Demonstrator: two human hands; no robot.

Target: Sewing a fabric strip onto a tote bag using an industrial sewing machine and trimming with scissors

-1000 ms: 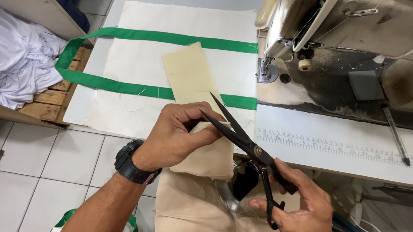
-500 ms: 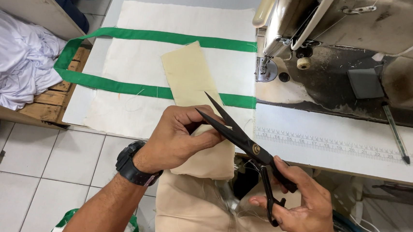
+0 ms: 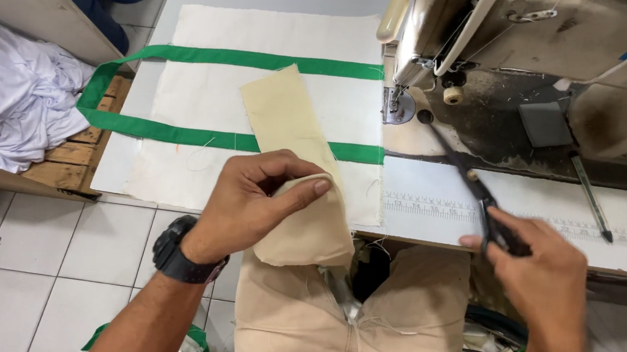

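Observation:
My left hand (image 3: pixel 253 197) pinches the near end of a cream fabric strip (image 3: pixel 288 123) that lies across a white cloth panel (image 3: pixel 259 106) with two green bands (image 3: pixel 263 61). A black watch sits on that wrist. My right hand (image 3: pixel 542 276) grips the handles of black scissors (image 3: pixel 468 176), blades closed and pointing up-left over the table, apart from the strip. The scissors lie close to the table surface beside the sewing machine (image 3: pixel 528 59).
A printed ruler strip (image 3: pixel 429 205) runs along the table's front edge. White cloth (image 3: pixel 17 104) is piled on a wooden pallet at left. A thin tool (image 3: pixel 590 197) lies on the table right. Beige fabric (image 3: pixel 348 318) covers my lap.
My right hand has swung the scissors away from the strip to the right, over the table by the machine. My left hand still holds the strip's near end, now folded over.

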